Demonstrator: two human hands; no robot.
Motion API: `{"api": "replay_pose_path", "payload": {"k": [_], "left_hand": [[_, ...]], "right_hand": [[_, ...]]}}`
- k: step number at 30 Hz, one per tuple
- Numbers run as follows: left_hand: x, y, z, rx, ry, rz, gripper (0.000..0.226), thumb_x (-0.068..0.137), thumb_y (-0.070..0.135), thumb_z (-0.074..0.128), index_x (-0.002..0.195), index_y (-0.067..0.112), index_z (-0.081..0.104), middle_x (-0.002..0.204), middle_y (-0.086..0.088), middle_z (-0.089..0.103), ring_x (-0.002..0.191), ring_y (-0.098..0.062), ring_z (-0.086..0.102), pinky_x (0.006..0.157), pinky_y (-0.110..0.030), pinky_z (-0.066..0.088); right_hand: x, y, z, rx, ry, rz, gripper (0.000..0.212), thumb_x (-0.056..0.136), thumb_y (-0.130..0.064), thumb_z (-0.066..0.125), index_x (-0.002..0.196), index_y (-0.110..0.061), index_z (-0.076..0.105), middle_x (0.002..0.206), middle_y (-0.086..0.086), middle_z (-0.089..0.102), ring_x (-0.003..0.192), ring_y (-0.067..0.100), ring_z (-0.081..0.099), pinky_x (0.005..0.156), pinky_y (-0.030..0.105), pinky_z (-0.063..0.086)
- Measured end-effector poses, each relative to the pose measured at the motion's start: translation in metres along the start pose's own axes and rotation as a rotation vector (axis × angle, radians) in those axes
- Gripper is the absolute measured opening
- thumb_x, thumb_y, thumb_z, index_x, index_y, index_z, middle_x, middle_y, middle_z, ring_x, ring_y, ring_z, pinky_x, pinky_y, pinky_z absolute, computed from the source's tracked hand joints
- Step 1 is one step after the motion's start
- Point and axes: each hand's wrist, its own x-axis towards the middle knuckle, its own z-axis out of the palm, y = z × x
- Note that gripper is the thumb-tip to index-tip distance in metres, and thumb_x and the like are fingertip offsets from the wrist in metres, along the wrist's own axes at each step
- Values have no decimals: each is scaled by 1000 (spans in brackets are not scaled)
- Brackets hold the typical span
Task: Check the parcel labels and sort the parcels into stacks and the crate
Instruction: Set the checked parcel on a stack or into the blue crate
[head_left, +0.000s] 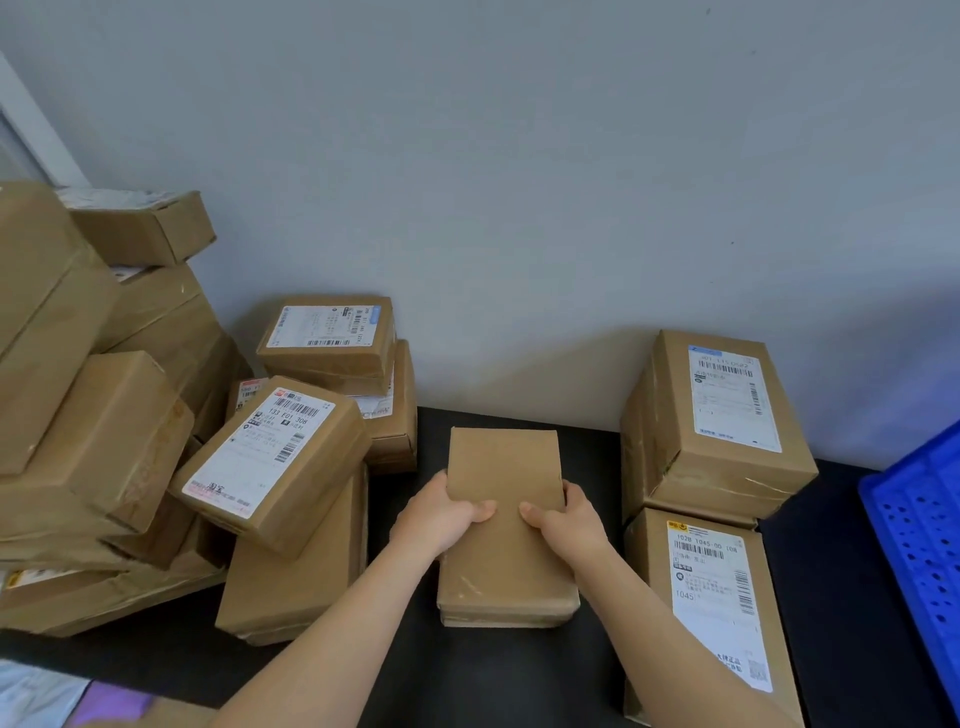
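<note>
Cardboard, brown, plain on its upper face: the plain parcel (506, 519) sits mid worktop (467, 675), long axis running near to far. Left hand (441, 517) holds its left edge and right hand (563, 522) its right edge. Each grip is tight on the parcel, thumb on top, fingers wrapped round the side. Thumb tips point at each other, apart.

Near end is down on the black worktop. Cannot tell if the far end is lifted. A seam runs along the near edge, so one box or two stacked, cannot tell.

Just right: a two-high stack, upper parcel (722, 421) skewed on the lower parcel (711, 608), both with white labels up.

Further right, at the frame edge: blue crate (919, 525), perforated wall.

Just left: flat box (291, 582), with the tilted parcel (270, 462) leaning on it, label up.

Far left of centre: labelled far parcel (327, 335) on top of another box, against the grey wall (519, 182).

Left edge: loose pile (78, 415) of brown boxes, heaped at mixed angles, higher than everything else on the worktop.
</note>
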Motion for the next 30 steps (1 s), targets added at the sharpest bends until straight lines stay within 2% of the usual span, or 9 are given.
{"api": "replay_pose_path", "payload": {"k": [3, 6, 10, 13, 19, 27, 30], "left_hand": [[-7, -8, 1, -142, -33, 26, 76, 77, 46, 73, 142, 29, 36, 126, 5, 56, 111, -16, 55, 98, -39, 46], [-20, -14, 0, -267, -98, 44, 78, 82, 57, 60, 147, 33, 26, 134, 6, 50, 111, -12, 52, 95, -32, 43], [-23, -18, -1, -378, -159, -19, 78, 77, 77, 37, 147, 44, 21, 140, 8, 45, 126, -17, 44, 108, -44, 33], [-22, -19, -1, -408, -182, -73, 84, 69, 85, 31, 145, 49, 19, 145, 6, 41, 133, -21, 39, 112, -54, 26], [-20, -13, -7, -449, -169, -115, 82, 72, 82, 30, 142, 39, 36, 136, 0, 53, 127, -23, 46, 112, -52, 28], [-22, 1, -17, -458, -56, -44, 69, 88, 68, 38, 148, 39, 22, 145, 3, 39, 131, -23, 38, 110, -45, 29], [-23, 4, -21, -457, -20, -14, 69, 88, 67, 40, 148, 37, 25, 143, 4, 42, 129, -22, 41, 111, -48, 30]], "right_hand": [[0, 1, -1, 47, -16, 13, 73, 89, -28, 65, 148, -19, 23, 138, 6, 45, 121, 25, 49, 100, 40, 44], [-2, 2, -2, 95, -29, 17, 73, 88, -28, 66, 148, -19, 24, 139, 6, 45, 122, 26, 49, 102, 43, 43], [-4, 5, -6, 189, -44, 24, 72, 88, -27, 66, 148, -21, 25, 140, 6, 45, 121, 26, 49, 104, 47, 42], [-6, 7, -7, 232, -72, 36, 70, 90, -26, 63, 148, -20, 25, 139, 6, 46, 121, 26, 49, 104, 45, 42], [-3, 5, -9, 362, -102, 73, 60, 94, -24, 57, 147, -19, 30, 135, 6, 50, 119, 25, 50, 106, 48, 39], [-2, -4, -13, 386, -124, 38, 48, 98, -24, 50, 143, -14, 37, 130, 6, 54, 110, 22, 53, 98, 40, 42], [0, -5, -12, 332, -107, 12, 50, 98, -23, 51, 144, -15, 36, 131, 6, 53, 115, 24, 52, 103, 42, 41]]}}
